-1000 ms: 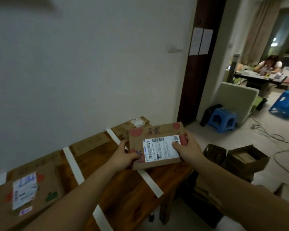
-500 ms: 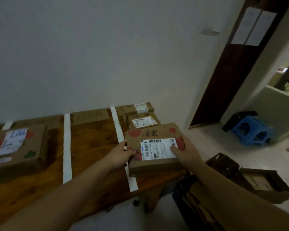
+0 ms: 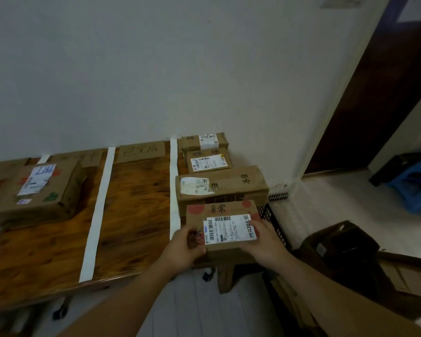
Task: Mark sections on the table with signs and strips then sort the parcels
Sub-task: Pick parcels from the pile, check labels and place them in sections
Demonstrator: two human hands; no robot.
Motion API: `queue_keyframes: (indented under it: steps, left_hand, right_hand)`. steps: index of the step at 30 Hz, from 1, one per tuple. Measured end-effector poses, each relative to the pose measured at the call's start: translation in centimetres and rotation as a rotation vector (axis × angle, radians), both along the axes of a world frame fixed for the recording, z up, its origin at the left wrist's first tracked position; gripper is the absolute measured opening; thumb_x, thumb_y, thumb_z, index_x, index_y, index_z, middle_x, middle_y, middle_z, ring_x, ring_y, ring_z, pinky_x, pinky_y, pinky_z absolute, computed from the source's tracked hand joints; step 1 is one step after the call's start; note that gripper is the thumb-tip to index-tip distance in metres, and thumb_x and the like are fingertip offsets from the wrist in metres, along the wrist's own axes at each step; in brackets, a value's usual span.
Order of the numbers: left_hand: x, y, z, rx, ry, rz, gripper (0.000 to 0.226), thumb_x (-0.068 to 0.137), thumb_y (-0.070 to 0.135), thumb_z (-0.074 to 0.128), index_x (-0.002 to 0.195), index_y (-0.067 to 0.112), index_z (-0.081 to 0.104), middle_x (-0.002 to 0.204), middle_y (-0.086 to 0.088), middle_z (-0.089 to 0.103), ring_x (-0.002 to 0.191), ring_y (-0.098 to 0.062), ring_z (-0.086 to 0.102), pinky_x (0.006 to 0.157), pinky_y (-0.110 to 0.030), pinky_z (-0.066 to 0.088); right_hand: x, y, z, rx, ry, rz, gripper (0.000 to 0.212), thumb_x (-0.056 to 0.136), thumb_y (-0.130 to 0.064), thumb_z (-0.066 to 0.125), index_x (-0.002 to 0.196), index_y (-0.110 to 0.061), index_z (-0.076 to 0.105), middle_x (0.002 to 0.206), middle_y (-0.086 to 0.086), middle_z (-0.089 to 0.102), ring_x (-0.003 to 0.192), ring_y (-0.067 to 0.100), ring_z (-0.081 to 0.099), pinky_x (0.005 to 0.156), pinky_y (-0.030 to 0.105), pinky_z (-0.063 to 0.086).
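Observation:
I hold a small brown parcel (image 3: 223,226) with a white barcode label and red dots at the right end of the wooden table (image 3: 134,215). My left hand (image 3: 186,246) grips its left edge and my right hand (image 3: 265,242) grips its right edge. Just behind it lies a wide parcel (image 3: 225,184), with two smaller parcels (image 3: 208,160) further back near the wall. White paper strips (image 3: 173,188) (image 3: 99,210) split the tabletop into sections. A cardboard sign (image 3: 140,151) with handwriting lies at the wall in the middle section. A large parcel (image 3: 35,188) rests in the left section.
A white wall runs behind the table and a dark door (image 3: 379,93) stands at the right. On the floor to the right are open cardboard boxes (image 3: 338,249), a black mesh basket (image 3: 271,215) and a blue stool (image 3: 416,186).
The view has tilted down toward the table. The parcel in both hands has come lower, over the right section, in front of the wide parcel.

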State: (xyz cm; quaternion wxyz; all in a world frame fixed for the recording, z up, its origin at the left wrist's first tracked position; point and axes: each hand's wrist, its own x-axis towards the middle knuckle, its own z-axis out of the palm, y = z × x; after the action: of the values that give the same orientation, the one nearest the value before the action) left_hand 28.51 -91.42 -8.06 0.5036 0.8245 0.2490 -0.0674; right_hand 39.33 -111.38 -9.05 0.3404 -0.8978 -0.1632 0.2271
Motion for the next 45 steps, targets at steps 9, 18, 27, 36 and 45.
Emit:
queue_keyframes:
  steps: [9, 18, 27, 36, 45]
  left_hand:
    - [2.5, 0.9, -0.3, 0.343, 0.124, -0.124, 0.067, 0.090, 0.035, 0.058, 0.147, 0.033, 0.025, 0.155, 0.000, 0.021, 0.140, -0.023, 0.026, 0.114, -0.038, 0.029]
    - [-1.9, 9.3, 5.2, 0.434, 0.238, 0.020, 0.075, 0.089, 0.054, 0.051, 0.150, 0.034, 0.013, 0.160, -0.002, 0.000, 0.147, -0.028, -0.001, 0.118, -0.049, 0.012]
    - [-19.0, 23.6, 9.6, 0.433, 0.205, 0.272, 0.076, 0.089, 0.047, 0.057, 0.151, 0.029, 0.016, 0.160, -0.002, 0.005, 0.147, -0.027, 0.006, 0.117, -0.046, 0.019]
    - [-38.5, 39.6, 13.1, 0.450, 0.269, 0.489, 0.075, 0.089, 0.048, 0.056, 0.150, 0.027, 0.019, 0.160, -0.005, 0.010, 0.146, -0.026, 0.011, 0.117, -0.043, 0.019]
    - [-49.7, 51.3, 14.8, 0.453, 0.279, 0.624, 0.072, 0.091, 0.045, 0.055, 0.151, 0.025, 0.019, 0.159, -0.006, 0.009, 0.147, -0.026, 0.005, 0.118, -0.043, 0.015]
  right_hand:
    - [2.7, 0.8, -1.0, -0.153, -0.105, 0.118, 0.066, 0.090, -0.047, 0.055, 0.148, -0.030, 0.029, 0.160, 0.007, 0.004, 0.145, 0.031, 0.009, 0.118, 0.043, 0.017]
    - [2.1, 8.3, 5.7, -0.182, -0.220, 0.304, 0.064, 0.089, -0.049, 0.054, 0.146, -0.025, 0.035, 0.154, 0.004, 0.026, 0.141, 0.027, 0.020, 0.113, 0.039, 0.022]
    - [-10.4, 25.9, 11.2, -0.191, -0.116, 0.686, 0.067, 0.088, -0.058, 0.054, 0.144, -0.024, 0.040, 0.149, 0.001, 0.034, 0.131, 0.025, 0.040, 0.105, 0.037, 0.038]
    - [-27.1, 43.6, 14.8, -0.124, -0.143, 0.847, 0.070, 0.092, -0.046, 0.056, 0.151, -0.024, 0.023, 0.155, 0.005, 0.027, 0.133, 0.025, 0.039, 0.100, 0.031, 0.038]
    - [-34.0, 58.9, 14.6, -0.112, -0.147, 0.951, 0.072, 0.091, -0.051, 0.054, 0.151, -0.027, 0.022, 0.156, 0.006, 0.024, 0.135, 0.029, 0.038, 0.104, 0.036, 0.039]
